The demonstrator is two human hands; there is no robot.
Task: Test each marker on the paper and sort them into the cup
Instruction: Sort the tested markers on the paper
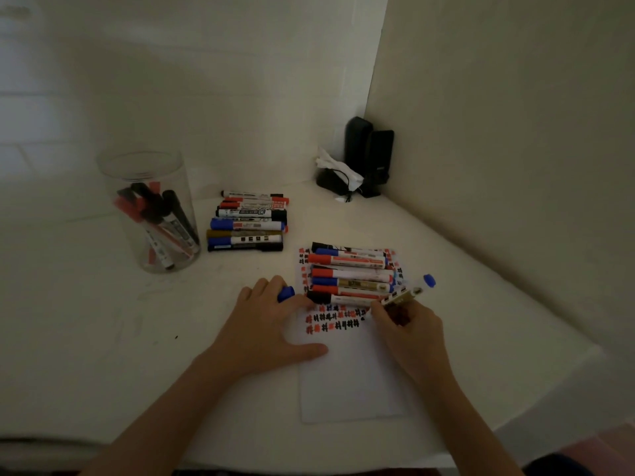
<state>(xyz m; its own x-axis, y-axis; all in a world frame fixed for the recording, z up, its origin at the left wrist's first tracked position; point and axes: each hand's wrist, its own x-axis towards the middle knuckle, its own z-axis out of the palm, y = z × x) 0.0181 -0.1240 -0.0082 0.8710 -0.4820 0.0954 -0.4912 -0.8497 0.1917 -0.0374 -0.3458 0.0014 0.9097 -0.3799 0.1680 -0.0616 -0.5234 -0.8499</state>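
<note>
White surface (pixel 103 338): it carries everything; the light is dim, so fine print on the markers is lost to me.
Paper (pixel 350 379): lies in front of me, long side running away from me; its far part is covered in rows of red, blue and black test marks, its near part bare.
Cup (pixel 151 214): clear, upright, far left; several markers already stand tilted in it, so I judge the sorting well begun but not half done.
Far pile (pixel 247 223): a row of capped markers between cup and paper, each lying left to right; tested or not, I cannot tell.
Near pile (pixel 350 274): more capped markers stacked on the paper's far end, also lying left to right; these look left to do.
Left hand (pixel 271 324): pressed on the paper's left edge, holding a blue cap (pixel 286 293) under curled fingers.
Right hand (pixel 409 324): my grip is closed round the blue marker (pixel 403 296).
Marker axis: slants from lower left to upper right, blue tail end far right and raised, tip towards the last row of marks; the tip itself is hidden.
</note>
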